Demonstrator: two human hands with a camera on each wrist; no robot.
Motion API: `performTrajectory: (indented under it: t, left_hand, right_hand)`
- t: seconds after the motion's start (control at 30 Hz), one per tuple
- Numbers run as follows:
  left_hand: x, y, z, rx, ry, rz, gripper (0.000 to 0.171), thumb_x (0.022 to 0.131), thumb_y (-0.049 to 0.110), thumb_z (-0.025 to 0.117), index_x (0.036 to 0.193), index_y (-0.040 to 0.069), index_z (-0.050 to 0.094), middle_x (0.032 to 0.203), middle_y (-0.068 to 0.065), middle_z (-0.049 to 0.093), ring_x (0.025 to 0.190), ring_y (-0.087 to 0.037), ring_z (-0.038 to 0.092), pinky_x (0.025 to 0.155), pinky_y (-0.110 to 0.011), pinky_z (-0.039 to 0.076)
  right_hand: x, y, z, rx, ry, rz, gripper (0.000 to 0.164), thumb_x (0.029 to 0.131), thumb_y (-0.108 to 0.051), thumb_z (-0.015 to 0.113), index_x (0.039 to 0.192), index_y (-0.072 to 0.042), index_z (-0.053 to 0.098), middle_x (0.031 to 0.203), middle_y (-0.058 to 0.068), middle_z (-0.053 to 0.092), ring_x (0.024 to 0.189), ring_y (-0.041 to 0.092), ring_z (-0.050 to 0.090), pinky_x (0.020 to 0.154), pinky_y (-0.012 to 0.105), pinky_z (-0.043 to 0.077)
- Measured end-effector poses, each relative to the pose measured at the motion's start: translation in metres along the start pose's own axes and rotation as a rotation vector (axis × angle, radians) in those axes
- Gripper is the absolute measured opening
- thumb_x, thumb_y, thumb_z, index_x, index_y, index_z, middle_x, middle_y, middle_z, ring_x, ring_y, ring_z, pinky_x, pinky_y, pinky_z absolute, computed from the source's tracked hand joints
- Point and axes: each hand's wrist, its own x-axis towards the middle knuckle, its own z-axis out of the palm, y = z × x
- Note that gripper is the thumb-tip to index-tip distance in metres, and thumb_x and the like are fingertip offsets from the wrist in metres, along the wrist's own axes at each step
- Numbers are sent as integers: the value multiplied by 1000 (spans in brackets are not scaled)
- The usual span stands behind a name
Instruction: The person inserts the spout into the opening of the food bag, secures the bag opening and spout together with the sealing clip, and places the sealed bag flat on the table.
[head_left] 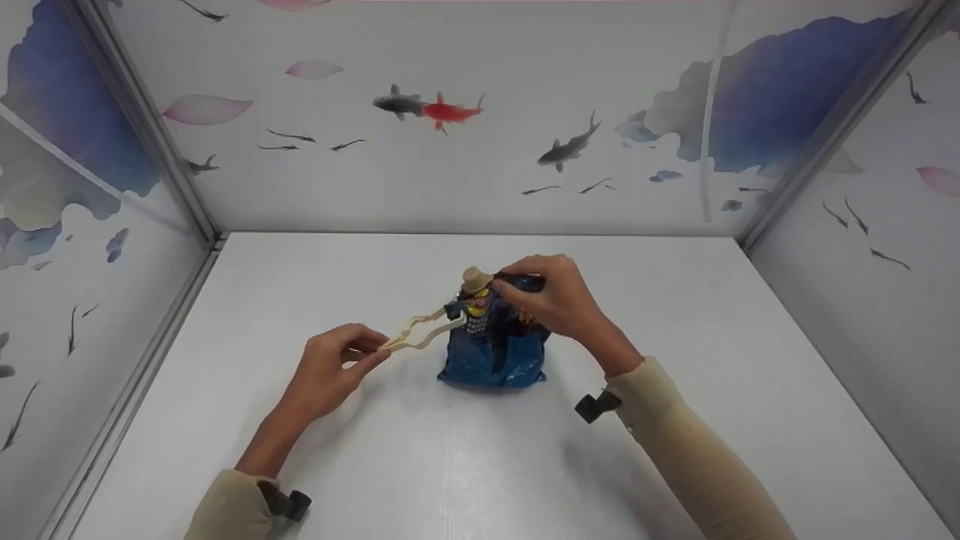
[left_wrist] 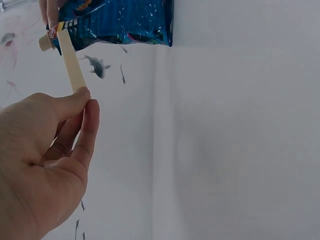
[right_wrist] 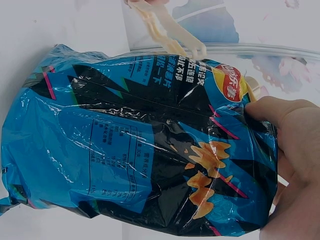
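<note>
Walls on three sides, white, printed with fish, petals and blue-grey washes.

Tabletop: white; far edge meets the back wall, left and right edges run beside the side walls.

Sleeves, beige, both reaching in from the near side.

Bag: blue and black, about midway between the tabletop's left and right edges, top end toward the far edge. Printed with golden wavy chips, a yellow-and-red badge and columns of small text. Sides creased, middle bulging. Contents hidden by the wrapper; whether the top is cut cannot be told.

Right hand: at the bag's top, thumb and fingers clamped on it.

Left hand: left of the bag, clear of it. Thumb and fingertips together, pinching one end of the clip.

Clip: cream, its two arms spread apart, free ends at the bag's upper left side. Touching or just beside: cannot tell.

Knob: cream, at the bag's top left corner, by the right thumb. Whether it joins the clip cannot be told.
</note>
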Motion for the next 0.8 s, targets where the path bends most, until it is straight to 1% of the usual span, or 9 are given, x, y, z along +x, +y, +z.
performTrajectory:
  t: [0.17, 0.3, 0.43, 0.6, 0.8]
  left_hand:
    - [11, 9, 3, 13, 3, 5, 18, 97, 16, 83, 115, 18, 79, 106, 3, 77, 98, -9, 75, 90, -24, 64]
    - [16, 12, 5, 7, 7, 12, 18, 98, 17, 82, 116, 18, 78, 107, 3, 76, 100, -9, 75, 92, -26, 64]
    - [17, 11, 6, 6, 10, 2, 18, 99, 17, 82, 116, 18, 78, 107, 3, 77, 100, -9, 75, 92, -26, 64]
    - [14, 8, 4, 21, 6, -19, 18, 98, 19, 82, 116, 18, 78, 106, 3, 77, 98, -9, 74, 91, -26, 65]
    - [12, 3, 3, 19, 20, -7, 18, 98, 16, 82, 115, 17, 78, 106, 2, 77, 98, -9, 75, 89, -25, 64]
  right_hand:
    - [0, 0, -1, -1, -3, 7, 26, 102, -29, 78, 120, -11, 84, 116, 6, 82, 102, 18, 78, 88, 39, 67]
    - [-1, 0, -3, -4, 12, 14, 24, 102, -28, 79, 119, -12, 84, 116, 5, 82, 102, 18, 78, 88, 40, 68]
    - [-2, 2, -3, 0, 9, 9, 24, 102, -28, 79, 119, -12, 84, 117, 5, 82, 104, 19, 78, 90, 41, 67]
    - [-2, 2, -3, 0, 7, 2, 24, 102, -28, 79, 119, -12, 84, 116, 5, 82, 105, 19, 77, 91, 41, 67]
    - [-2, 2, -3, 15, 18, 5, 22, 101, -26, 79, 117, -12, 85, 114, 6, 82, 100, 18, 79, 85, 38, 68]
